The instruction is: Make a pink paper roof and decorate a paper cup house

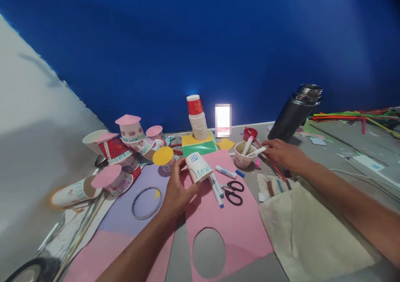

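My left hand (181, 184) is closed around a white paper cup (198, 167), tilted over the pink sheet (231, 232). Blue window lines and green zigzags are drawn on its side. At the right, my right hand (283, 153) has its fingers at the end of a white marker (256, 152), which leans out over a patterned paper cup (244, 156). Another marker (248, 145) stands in that cup. Below the held cup lie two slim markers (215, 191), black-handled scissors (233, 192), a thick uncapped marker (225, 172) and a blue cap (240, 173).
Decorated cups with pink paper tops (128, 125) crowd the left side. A stack of paper cups (198, 123) stands at the back by the blue wall. A dark flask (293, 113) stands behind my right hand, and a beige cloth (312, 232) lies under my forearm.
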Tool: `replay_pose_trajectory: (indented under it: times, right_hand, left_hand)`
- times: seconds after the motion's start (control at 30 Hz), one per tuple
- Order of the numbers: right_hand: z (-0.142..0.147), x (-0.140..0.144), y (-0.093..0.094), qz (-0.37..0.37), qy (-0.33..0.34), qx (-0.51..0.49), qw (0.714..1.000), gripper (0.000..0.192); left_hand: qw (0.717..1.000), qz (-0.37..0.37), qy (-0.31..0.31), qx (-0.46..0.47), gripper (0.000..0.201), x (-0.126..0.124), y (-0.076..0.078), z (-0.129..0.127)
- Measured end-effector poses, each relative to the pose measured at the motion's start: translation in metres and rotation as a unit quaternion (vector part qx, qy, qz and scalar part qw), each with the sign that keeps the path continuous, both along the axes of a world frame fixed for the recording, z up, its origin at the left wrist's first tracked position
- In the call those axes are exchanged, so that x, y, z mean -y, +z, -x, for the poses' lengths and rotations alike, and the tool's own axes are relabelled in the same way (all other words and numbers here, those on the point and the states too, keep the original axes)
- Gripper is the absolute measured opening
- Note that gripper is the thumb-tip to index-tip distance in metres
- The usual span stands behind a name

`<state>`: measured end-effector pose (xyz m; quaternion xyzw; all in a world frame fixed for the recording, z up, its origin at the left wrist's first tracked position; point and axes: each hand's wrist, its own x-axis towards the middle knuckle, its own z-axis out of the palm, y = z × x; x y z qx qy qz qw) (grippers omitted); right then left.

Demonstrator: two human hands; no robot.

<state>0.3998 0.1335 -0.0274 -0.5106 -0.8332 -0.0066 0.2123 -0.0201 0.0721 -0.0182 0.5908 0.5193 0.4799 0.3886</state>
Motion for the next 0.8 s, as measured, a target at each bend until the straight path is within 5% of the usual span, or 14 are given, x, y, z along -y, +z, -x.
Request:
replay_pose_trajectory:
  times: [0.2, 0.4, 0.57, 0.67, 0.8]
  right_hand:
    - [-0.003, -0.003, 0.020, -0.107, 0.002, -0.145, 0.984, 0.019]
    - [0.026, 0.010, 0.064, -0.189, -0.087, -0.371, 0.905, 0.038]
    - [0.096, 0.039, 0.107, -0.054, -0.004, -0.642, 0.765, 0.035]
    - [0.135, 0.052, 0.110, 0.031, 0.012, -0.683, 0.730, 0.037]
    - [0.159, 0.055, 0.088, 0.097, 0.020, -0.689, 0.718, 0.035]
  left_hand:
    - [1.000, -0.005, 0.005, 0.001, 0.071, -0.003, -0.004, 0.000]
    - [0.999, -0.032, -0.037, -0.017, 0.082, -0.001, -0.005, 0.004]
    - [0.996, -0.028, -0.082, 0.030, 0.084, 0.000, -0.007, 0.003]
    - [0.991, -0.008, -0.111, 0.069, 0.084, 0.001, -0.006, 0.001]
    - [0.991, -0.004, -0.112, 0.073, 0.083, 0.001, -0.004, 0.002]
